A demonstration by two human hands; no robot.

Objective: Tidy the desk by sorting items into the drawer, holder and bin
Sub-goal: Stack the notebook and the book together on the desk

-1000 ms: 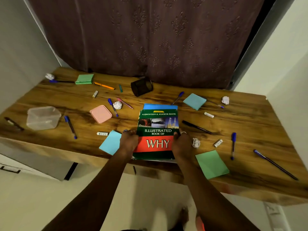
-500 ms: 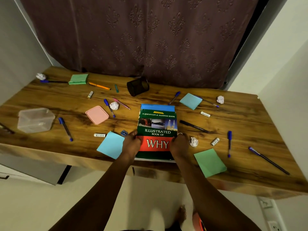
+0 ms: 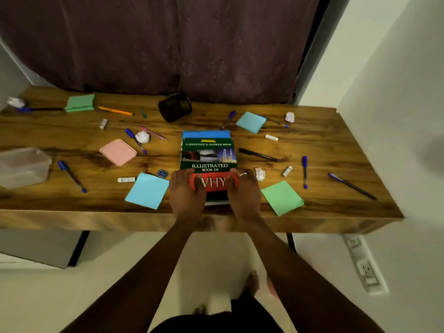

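A green and red book (image 3: 208, 155) titled "Illustrated Book of Why" lies on a blue book at the middle of the wooden desk (image 3: 324, 150). My left hand (image 3: 186, 194) rests on the near left corner of the stack and my right hand (image 3: 243, 192) on the near right corner, fingers over the red band. A black mesh pen holder (image 3: 175, 107) lies tipped on its side at the back. Several pens, sticky-note pads, erasers and crumpled paper balls are scattered around.
A clear plastic box (image 3: 22, 165) sits at the far left and a pink lid (image 3: 118, 152) left of the books. A blue pad (image 3: 147, 190) and a green pad (image 3: 282, 197) flank my hands. A dark curtain hangs behind the desk.
Both hands have slid further onto the cover, from gripping the book's sides to lying over the red band. The view has shifted slightly.
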